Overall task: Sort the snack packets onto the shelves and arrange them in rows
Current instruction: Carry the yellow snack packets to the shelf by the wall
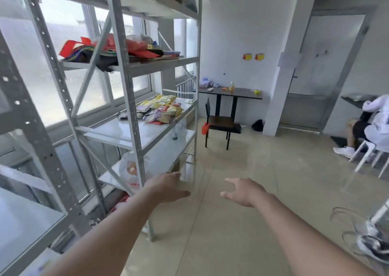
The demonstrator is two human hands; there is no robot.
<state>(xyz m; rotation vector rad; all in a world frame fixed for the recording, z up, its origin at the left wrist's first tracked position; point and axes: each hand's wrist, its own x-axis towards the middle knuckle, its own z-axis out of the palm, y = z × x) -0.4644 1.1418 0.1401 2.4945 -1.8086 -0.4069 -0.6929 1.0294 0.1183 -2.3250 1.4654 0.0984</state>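
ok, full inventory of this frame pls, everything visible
shelving unit: 1, grey metal, left, by the windows
snack packets: one loose pile, yellow, purple and red, middle shelf
heap of bags and cloth: 1, mostly red and dark, shelf above the snacks
bottle: 1, clear, shelf below the snacks
plastic bag: 1, white, low shelf
table: 1, dark, far wall, small items on it
chair: 1, dark, in front of the table
wall stickers: 2, yellow and red, above the table
seated person: 1, white top, far right
hands: left hand, right hand, bare, open, empty, held out low
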